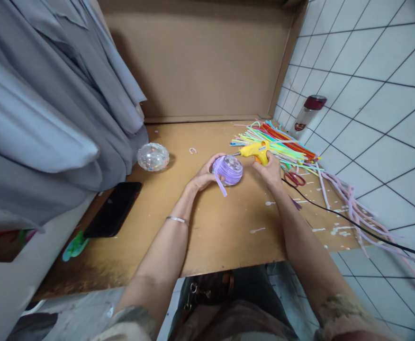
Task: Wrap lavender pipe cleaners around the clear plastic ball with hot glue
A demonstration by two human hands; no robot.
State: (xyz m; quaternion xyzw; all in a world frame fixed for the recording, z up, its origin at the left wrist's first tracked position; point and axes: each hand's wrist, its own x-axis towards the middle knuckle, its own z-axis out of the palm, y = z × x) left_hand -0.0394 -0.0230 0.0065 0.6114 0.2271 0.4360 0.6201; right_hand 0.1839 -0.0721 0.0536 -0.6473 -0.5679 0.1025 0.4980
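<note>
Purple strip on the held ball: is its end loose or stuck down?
Loose: the strip's tail sticks out past the edge of the ball in the left hand.

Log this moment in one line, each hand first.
left hand: holding purple-wrapped ball; right hand: holding yellow glue gun; nozzle: near ball, contact unclear; clear ball: on table

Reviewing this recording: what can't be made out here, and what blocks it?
All in the head view:
Purple-wrapped ball: underside, hidden by the ball itself and the left hand.
Right hand: some fingers, hidden by the hand itself and the yellow glue gun.
Glue gun label: print too small.
Black cord: far end cut off by the right edge.
</note>
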